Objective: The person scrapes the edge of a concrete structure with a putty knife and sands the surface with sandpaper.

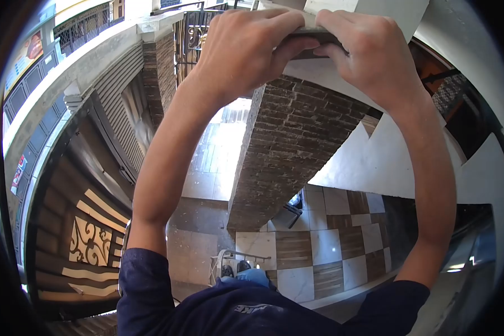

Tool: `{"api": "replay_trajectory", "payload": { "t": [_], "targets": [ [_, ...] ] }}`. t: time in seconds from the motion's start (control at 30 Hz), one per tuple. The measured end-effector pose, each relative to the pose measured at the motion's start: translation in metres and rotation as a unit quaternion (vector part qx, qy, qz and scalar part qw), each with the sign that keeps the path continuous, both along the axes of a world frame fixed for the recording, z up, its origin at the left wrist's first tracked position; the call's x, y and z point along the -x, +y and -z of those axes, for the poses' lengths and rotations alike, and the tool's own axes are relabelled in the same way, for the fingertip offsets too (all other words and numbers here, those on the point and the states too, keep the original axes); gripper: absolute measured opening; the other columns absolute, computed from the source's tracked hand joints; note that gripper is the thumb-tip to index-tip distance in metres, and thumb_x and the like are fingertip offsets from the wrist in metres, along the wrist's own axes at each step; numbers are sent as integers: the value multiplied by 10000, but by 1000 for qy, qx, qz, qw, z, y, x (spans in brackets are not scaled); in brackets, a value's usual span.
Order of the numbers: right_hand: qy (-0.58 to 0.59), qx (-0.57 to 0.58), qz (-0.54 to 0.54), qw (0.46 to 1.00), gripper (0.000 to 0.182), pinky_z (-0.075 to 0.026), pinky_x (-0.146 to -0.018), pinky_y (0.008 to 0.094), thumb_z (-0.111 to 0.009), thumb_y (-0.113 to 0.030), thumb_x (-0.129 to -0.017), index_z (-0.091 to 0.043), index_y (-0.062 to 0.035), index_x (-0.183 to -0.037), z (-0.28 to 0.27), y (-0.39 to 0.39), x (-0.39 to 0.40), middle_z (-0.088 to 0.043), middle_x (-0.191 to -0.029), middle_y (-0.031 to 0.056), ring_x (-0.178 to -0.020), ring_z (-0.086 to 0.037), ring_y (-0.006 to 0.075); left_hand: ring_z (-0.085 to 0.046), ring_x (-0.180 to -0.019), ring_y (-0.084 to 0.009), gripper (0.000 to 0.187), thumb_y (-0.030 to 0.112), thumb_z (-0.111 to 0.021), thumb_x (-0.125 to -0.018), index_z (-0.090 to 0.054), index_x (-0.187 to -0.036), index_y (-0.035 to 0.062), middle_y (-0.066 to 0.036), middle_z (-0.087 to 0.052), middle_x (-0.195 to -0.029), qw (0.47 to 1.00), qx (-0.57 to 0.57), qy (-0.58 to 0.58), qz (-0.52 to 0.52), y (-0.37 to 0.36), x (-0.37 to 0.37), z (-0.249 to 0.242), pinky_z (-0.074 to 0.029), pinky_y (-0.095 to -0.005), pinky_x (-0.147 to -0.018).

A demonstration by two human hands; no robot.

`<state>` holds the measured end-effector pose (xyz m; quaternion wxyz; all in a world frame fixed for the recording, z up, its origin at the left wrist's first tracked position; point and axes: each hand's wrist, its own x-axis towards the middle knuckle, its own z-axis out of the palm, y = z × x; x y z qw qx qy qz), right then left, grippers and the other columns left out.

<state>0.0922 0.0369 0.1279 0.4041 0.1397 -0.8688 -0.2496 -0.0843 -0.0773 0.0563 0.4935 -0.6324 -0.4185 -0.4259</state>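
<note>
Both arms reach up to the top of the view. My left hand (252,47) and my right hand (361,50) are side by side with a small gap between them. Their fingers and thumbs pinch a thin, dark flat piece (318,37) seen edge-on, one hand at each side of the gap. What the piece is cannot be made out. Just below the hands stands a pillar (297,140) faced with dark stone strips, its upper end close behind them.
Far below lies a checkered tile floor (326,246). Under my body a metal ladder or frame (221,263) shows beside my feet. A dark gate with scroll panels (89,241) stands at left, a white wall (369,162) at right, and a dark chair-like object (287,215) near the pillar's base.
</note>
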Motion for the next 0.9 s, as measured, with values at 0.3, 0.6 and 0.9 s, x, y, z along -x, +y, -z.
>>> {"api": "replay_trajectory", "payload": {
  "t": [0.3,0.6,0.9],
  "targets": [
    [-39,-58,39,997,93,-531,-567,370,-689,-112,-819,-643,-93,-897,3,-9,3,-655,-716,94,-636,-676,270,-639,-559,-218,170,176,-769,-832,-680,-889,42,-80,-673,-744,997,-38,-53,50,16,-2,31,-503,-332,-517],
    [-224,-133,129,957,92,-552,-598,376,-663,-133,-825,-653,-95,-908,12,3,20,-670,-732,108,-675,-693,289,-623,-547,-291,189,237,-700,-888,-615,-832,77,-91,-632,-699,986,33,-129,101,35,3,71,-476,-392,-487],
    [-98,-106,213,966,142,-566,-588,368,-673,-185,-851,-658,-95,-960,5,-39,15,-679,-699,84,-653,-704,269,-516,-427,-146,231,288,-788,-828,-667,-811,91,-40,-589,-585,980,-57,-131,141,19,5,39,-405,-300,-398]
  ]
}}
